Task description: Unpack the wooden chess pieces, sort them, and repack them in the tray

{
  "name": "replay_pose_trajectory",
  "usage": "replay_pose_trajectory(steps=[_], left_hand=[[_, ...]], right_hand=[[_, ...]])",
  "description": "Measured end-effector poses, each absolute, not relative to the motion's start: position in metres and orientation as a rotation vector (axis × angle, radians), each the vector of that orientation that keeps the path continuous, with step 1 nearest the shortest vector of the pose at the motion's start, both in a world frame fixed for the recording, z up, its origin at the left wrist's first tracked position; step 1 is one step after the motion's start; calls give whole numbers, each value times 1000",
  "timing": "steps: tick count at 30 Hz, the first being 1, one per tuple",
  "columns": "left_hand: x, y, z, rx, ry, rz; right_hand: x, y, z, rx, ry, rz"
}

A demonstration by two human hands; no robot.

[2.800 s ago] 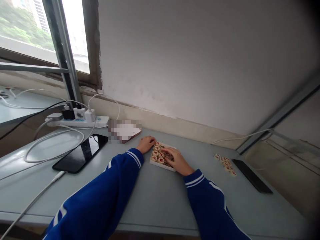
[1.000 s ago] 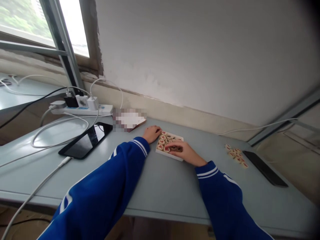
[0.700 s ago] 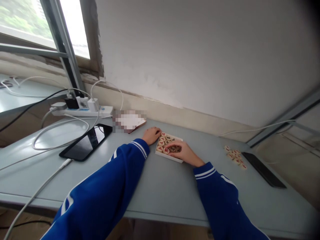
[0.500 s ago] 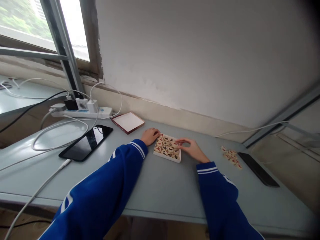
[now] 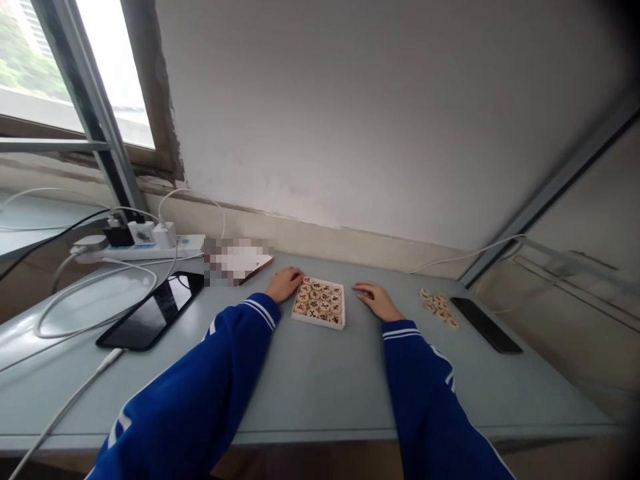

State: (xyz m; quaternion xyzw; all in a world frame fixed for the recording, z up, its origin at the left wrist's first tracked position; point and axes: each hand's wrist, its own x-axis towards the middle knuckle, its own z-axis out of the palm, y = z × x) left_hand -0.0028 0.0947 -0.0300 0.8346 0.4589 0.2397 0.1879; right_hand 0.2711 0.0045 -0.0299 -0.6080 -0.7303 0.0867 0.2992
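A shallow white box (image 5: 320, 325) filled with rows of round Chinese chess pieces (image 5: 320, 300) sits in the middle of the desk. Most of the characters on them are black, with red ones down the left column. My left hand (image 5: 284, 285) is closed on the box's upper left corner, its fingertips partly hidden there. To the right of the box, my right hand (image 5: 379, 301) rests over the desk with fingers stretched out, holding nothing and apart from the box. Farther right lies a loose pile of Chinese chess pieces (image 5: 439, 308).
A dark phone-like slab (image 5: 486, 325) lies beyond the pile. On the left are a tablet (image 5: 150, 311) with a white cable (image 5: 110, 360), a power strip (image 5: 187, 245) with chargers, and a dark-rimmed white box lid (image 5: 255, 263). A wall (image 5: 350, 120) stands behind the desk (image 5: 320, 380).
My right hand has drawn away from the box's right side, leaving the pieces there uncovered. My left hand stays at the corner. The whole view has shifted slightly.
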Motion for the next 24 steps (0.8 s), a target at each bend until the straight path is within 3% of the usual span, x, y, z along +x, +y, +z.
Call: replay_pose_trajectory(steps=[9, 17, 21, 24], left_hand=[[-4, 96, -29, 2359, 1269, 685], [-4, 93, -25, 2349, 1275, 661], [-4, 92, -24, 2343, 1266, 677], [-5, 93, -25, 2348, 1252, 683]], right_hand=[[322, 3, -41, -1933, -1697, -95], [363, -34, -39, -2323, -1098, -488], [332, -23, -23, -2083, -1389, -556], [279, -5, -10, -1736, -1684, -381]])
